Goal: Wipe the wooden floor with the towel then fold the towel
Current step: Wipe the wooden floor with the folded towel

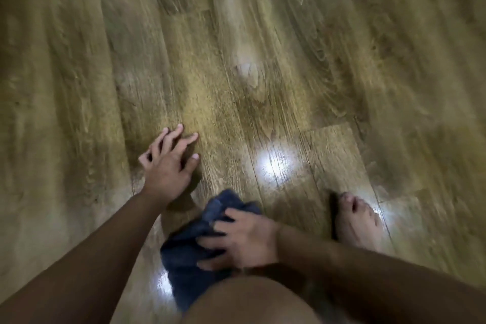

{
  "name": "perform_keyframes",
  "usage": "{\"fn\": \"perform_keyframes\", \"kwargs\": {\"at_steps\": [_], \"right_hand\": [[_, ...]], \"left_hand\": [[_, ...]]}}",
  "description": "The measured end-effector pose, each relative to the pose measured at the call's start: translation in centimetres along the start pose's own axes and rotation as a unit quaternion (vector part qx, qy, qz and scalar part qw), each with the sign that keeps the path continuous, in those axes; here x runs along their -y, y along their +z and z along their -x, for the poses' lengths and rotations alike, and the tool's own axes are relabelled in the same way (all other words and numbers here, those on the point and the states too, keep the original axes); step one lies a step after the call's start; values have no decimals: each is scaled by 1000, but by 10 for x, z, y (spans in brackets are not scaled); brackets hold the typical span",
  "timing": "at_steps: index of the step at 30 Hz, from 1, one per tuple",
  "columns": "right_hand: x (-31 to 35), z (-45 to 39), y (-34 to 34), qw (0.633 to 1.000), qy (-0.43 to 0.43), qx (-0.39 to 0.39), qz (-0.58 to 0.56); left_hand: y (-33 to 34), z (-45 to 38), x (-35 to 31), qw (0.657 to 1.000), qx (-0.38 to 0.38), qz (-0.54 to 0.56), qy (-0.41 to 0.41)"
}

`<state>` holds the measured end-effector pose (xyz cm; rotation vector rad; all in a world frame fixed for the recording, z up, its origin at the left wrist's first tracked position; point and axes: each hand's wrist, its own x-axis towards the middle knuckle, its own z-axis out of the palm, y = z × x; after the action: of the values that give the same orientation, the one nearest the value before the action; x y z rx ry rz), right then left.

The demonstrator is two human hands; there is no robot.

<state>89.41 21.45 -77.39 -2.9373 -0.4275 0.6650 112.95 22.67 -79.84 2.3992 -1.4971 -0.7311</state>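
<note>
From the head view, the towel [193, 242] lies bunched on the floor [263, 34] at about 6 o'clock, just ahead of a bare knee [249, 302]. The right hand [244, 239] presses down on it with fingers [210, 241] spread and slightly bent. The left hand [168, 166], at 9 o'clock from the towel, holds nothing, its fingers splayed over the boards; a bare foot [357, 221] stands at 3 o'clock.
</note>
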Motion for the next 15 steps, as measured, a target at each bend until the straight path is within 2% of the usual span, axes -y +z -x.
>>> {"fn": "perform_keyframes", "kwargs": {"at_steps": [1, 2, 4, 7, 9, 11, 13, 15], "right_hand": [[-27, -2, -7, 998, -48, -26, 16], [-58, 1, -11, 998, -39, -32, 36], [-114, 12, -12, 993, 86, -79, 12], [-181, 40, -14, 949, 284, -136, -8], [-216, 44, -16, 887, 430, -161, -54], [-237, 33, -21, 798, 560, -200, -101], [-243, 14, -26, 727, 630, -230, -146], [-237, -7, -32, 668, 672, -263, -181]], "left_hand": [[1, 4, 8, 1000, -13, 15, -22], [0, 5, 11, 999, -20, 29, -35], [-1, 4, 11, 998, -17, 55, -30], [-10, -13, -5, 990, -12, 141, -25], [-19, -14, -3, 964, -57, 250, -65], [-30, -3, 15, 932, -150, 310, -110], [-40, 18, 44, 931, -221, 235, -168], [-46, 48, 83, 931, -220, 121, -263]]}}
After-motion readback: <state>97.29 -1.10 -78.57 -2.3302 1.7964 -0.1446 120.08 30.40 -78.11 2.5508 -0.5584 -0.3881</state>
